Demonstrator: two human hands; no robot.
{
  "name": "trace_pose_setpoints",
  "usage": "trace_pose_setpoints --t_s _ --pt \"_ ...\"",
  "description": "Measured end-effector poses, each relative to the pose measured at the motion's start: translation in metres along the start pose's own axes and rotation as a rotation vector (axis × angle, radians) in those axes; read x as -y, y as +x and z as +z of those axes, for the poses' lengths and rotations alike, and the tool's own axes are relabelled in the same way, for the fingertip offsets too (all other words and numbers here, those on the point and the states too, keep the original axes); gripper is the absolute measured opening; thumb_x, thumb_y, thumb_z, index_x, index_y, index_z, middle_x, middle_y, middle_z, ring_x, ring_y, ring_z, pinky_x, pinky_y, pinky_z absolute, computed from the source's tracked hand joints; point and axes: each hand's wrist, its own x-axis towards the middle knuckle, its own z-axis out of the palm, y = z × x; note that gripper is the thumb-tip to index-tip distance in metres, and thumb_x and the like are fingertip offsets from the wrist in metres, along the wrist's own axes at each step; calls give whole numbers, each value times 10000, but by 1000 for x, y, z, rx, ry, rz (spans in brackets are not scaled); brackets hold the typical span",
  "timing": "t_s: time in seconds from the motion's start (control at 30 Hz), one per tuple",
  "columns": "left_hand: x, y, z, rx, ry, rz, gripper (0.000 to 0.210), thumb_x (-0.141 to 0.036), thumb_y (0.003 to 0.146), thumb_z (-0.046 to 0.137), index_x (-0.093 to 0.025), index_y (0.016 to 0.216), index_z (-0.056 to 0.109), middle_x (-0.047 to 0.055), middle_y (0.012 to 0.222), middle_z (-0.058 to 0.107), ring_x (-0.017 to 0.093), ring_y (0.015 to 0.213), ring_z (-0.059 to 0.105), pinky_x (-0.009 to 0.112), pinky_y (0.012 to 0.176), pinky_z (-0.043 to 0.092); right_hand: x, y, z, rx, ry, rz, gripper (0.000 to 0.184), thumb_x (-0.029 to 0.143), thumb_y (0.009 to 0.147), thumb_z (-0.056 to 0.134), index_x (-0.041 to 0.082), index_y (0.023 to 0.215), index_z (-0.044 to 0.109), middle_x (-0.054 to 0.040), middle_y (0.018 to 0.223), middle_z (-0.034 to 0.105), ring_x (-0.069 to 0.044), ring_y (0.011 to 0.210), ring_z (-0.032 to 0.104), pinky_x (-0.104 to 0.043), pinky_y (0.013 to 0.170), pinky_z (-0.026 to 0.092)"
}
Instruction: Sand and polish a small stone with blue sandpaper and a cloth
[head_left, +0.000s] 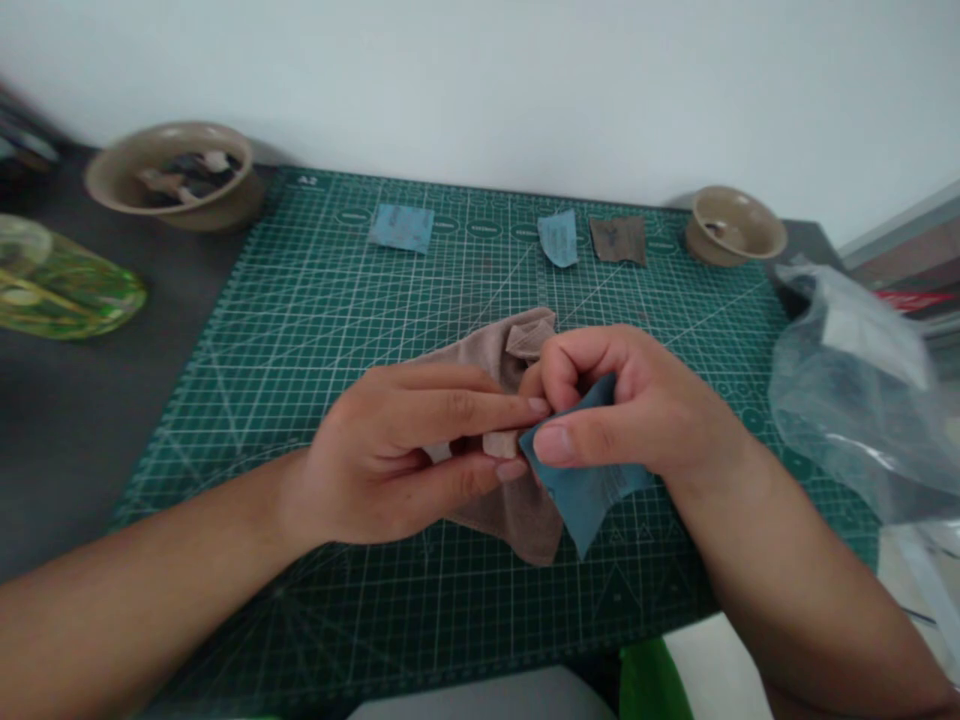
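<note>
My left hand [397,450] is closed, pinching a small pale pinkish block [500,443] between its fingertips. In my right hand [630,400] is a blue piece of sandpaper [585,500], gripped between thumb and curled fingers; its edge meets the end of the block. Both hands are above a crumpled brownish-pink cloth [469,350], partly hidden beneath them. The cloth lies on a green cutting mat [300,320] with a white grid. Where the block and the sandpaper meet, my fingers cover part of the contact.
Along the mat's back edge lie two blue sandpaper pieces [403,228] [558,238] and a brown one [619,240]. A large bowl of small pieces [172,205] and a bottle of yellow-green liquid [82,295] stand left. A smaller bowl [731,250] and a clear plastic bag [847,390] are right.
</note>
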Motion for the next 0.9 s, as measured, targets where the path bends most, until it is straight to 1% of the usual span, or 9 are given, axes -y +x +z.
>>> trace_pose_setpoints --t_s 0.1,0.17,0.23,0.33,0.43,0.53,0.73,0.83,0.9 --pt "2 -1 0 -5 54 -18 234 -221 941 754 -130 1157 759 69 842 763 119 682 719 174 588 554 0 0 1 -85 -120 -6 305 261 749 867 183 677 581 10 722 640 -93 587 481 -224 506 348" --pt "4 -1 0 8 111 -18 236 -224 950 744 -130 1166 750 52 808 746 104 646 693 167 566 530 1 0 3 -124 -178 -3 292 266 758 849 189 678 579 22 686 618 -95 576 473 -227 495 345" --pt "5 -1 1 37 175 -6 234 -208 974 702 -134 1193 733 37 781 726 96 615 665 171 546 509 2 0 5 -155 -249 -10 288 268 764 828 195 669 566 34 649 594 -98 568 473 -233 492 344" --pt "6 -2 3 60 276 -3 237 -176 984 642 -156 1209 713 36 780 721 111 610 658 190 522 486 5 1 10 -216 -429 -56 278 222 756 784 198 633 536 45 617 580 -99 583 487 -248 537 356" --pt "6 -4 5 35 343 -9 249 -167 959 648 -169 1200 710 47 803 734 125 622 668 203 513 489 7 3 14 -255 -582 -98 259 179 749 740 197 616 519 55 598 564 -97 589 483 -264 580 352" --pt "5 -6 7 -8 400 -19 238 -159 942 676 -161 1175 726 54 832 748 125 644 687 205 535 512 5 3 15 -289 -686 -122 246 166 753 712 198 622 506 50 603 572 -101 589 486 -273 581 335" --pt "8 -8 10 -5 446 5 190 -154 965 664 -146 1139 742 54 847 770 142 697 737 208 574 543 0 1 15 -295 -810 -157 234 151 764 663 206 631 478 52 568 562 -98 553 476 -278 551 304" --pt "8 -8 11 -4 449 2 179 -155 974 661 -134 1133 742 64 857 778 149 704 748 208 565 541 0 0 15 -292 -828 -153 230 150 764 651 207 629 473 49 565 572 -97 540 472 -280 544 294" --pt "7 -8 10 -6 442 0 170 -164 978 661 -146 1127 740 68 868 785 155 703 752 219 557 544 1 0 15 -278 -817 -138 225 142 757 641 208 625 470 43 570 591 -101 542 479 -283 543 291"
